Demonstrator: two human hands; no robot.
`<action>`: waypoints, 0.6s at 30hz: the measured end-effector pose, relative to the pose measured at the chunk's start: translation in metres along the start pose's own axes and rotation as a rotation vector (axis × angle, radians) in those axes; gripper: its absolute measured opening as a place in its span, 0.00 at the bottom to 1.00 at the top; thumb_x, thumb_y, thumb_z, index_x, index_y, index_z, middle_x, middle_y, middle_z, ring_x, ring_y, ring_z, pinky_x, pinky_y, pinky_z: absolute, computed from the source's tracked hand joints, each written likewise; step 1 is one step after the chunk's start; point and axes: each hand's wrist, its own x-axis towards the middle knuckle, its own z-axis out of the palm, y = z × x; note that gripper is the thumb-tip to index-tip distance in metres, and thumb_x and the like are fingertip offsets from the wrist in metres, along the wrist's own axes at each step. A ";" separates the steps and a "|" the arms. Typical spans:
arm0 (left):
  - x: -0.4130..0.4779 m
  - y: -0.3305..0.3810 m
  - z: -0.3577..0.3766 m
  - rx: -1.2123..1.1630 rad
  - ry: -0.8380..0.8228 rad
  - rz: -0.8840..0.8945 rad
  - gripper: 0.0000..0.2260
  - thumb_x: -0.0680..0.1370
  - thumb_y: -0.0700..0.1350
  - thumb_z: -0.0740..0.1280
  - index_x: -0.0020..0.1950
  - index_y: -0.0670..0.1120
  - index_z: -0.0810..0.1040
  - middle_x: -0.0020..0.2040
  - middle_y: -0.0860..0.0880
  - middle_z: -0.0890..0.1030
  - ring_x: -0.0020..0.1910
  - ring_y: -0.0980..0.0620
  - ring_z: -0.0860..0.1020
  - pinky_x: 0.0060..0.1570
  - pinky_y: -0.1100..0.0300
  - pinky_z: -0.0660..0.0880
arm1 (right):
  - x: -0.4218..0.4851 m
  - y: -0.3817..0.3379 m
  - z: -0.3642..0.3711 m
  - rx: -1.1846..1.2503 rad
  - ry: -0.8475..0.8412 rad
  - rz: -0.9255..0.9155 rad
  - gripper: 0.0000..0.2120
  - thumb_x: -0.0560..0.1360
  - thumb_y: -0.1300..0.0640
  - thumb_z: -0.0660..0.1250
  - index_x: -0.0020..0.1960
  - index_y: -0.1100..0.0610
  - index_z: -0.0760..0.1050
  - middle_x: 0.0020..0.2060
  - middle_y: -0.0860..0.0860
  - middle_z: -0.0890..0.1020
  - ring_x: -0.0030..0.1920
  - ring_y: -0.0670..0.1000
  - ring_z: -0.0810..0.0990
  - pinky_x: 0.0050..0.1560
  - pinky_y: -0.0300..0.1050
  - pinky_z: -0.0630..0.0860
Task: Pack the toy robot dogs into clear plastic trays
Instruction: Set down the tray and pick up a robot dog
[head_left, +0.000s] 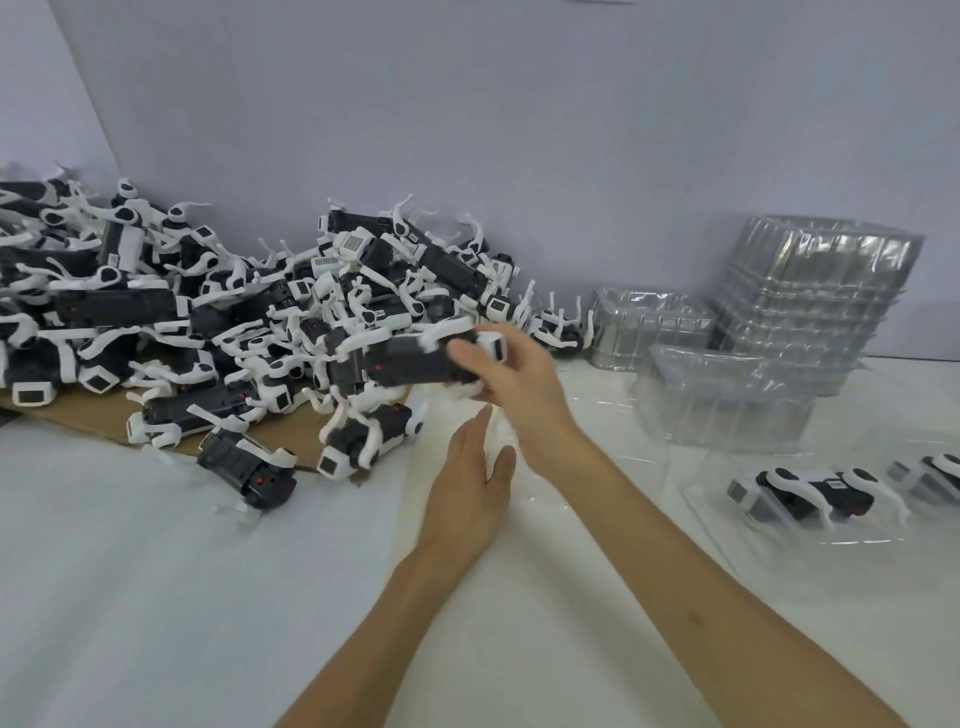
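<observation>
While our right hand curls its fingers round one end of a black-bodied, white-legged plastic toy robot dog, the toy juts leftward past the fingertips, just in front of the tangled heap of matching dogs. Our left hand hovers below, fingers straight, holding nothing. Blur smears the gripped dog's legs. Well right of the fingers stand glossy, ribbed clear plastic trays; nearer us, a packed dog lies under see-through plastic.
</observation>
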 end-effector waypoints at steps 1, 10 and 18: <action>0.001 -0.003 0.001 0.004 -0.012 0.006 0.23 0.84 0.49 0.61 0.79 0.57 0.60 0.76 0.57 0.65 0.66 0.55 0.72 0.66 0.61 0.66 | -0.001 -0.003 -0.012 0.112 0.016 0.024 0.09 0.75 0.53 0.74 0.53 0.53 0.78 0.46 0.54 0.85 0.45 0.56 0.86 0.47 0.49 0.81; -0.002 0.006 -0.003 0.124 -0.037 0.097 0.18 0.83 0.51 0.61 0.72 0.63 0.68 0.78 0.56 0.60 0.68 0.55 0.71 0.67 0.56 0.69 | -0.027 0.003 -0.113 0.978 0.192 0.166 0.13 0.82 0.49 0.62 0.46 0.54 0.80 0.43 0.52 0.84 0.39 0.51 0.83 0.47 0.42 0.75; -0.003 0.012 -0.010 0.125 -0.066 0.235 0.09 0.77 0.43 0.69 0.51 0.58 0.74 0.77 0.59 0.61 0.62 0.80 0.63 0.52 0.78 0.62 | -0.036 0.012 -0.125 1.073 0.187 0.244 0.15 0.82 0.51 0.54 0.53 0.58 0.76 0.46 0.56 0.84 0.45 0.54 0.85 0.52 0.50 0.74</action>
